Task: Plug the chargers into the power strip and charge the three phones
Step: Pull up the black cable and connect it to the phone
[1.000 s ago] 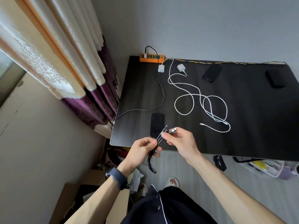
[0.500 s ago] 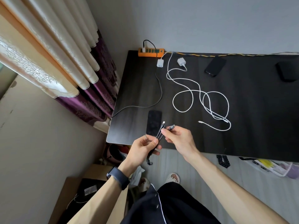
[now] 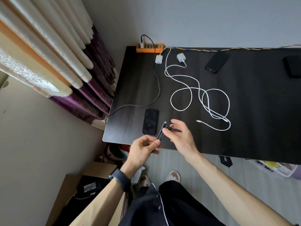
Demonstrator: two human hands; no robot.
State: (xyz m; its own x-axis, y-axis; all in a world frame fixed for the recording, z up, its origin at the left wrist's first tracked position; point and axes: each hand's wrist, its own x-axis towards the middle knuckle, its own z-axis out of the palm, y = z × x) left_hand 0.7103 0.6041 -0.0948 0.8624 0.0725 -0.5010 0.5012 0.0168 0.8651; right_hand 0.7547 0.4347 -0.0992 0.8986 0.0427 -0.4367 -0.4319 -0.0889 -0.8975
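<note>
Three short connector ends, as far as the blur lets me count, fan out from the dark braided cable [image 3: 160,135] that the left hand [image 3: 143,150] pinches between thumb and curled fingers. The right hand [image 3: 182,139] is just beside it, fingers spread and relaxed, gripping nothing; one fingertip is at the connector ends, touching or just short of them, I cannot tell which. Just beyond the left hand a black phone [image 3: 150,122] lies flat on the dark table [image 3: 244,128]. A second phone [image 3: 216,61] lies far ahead of the right hand, and a third dark slab [image 3: 292,66], probably the last phone, lies well off to that hand's outer side. The orange power strip [image 3: 149,48] sits far ahead of both hands with one plug in it, while two white chargers [image 3: 158,59] lie loose in front of it, their white cables [image 3: 180,110] looped ahead of the right hand.

The step in hand looks like sorting out which connector suits the near phone. Next the right hand needs to pick one end, line it up with the phone's port and push it in while the phone is steadied; the two white chargers are not yet plugged in
</note>
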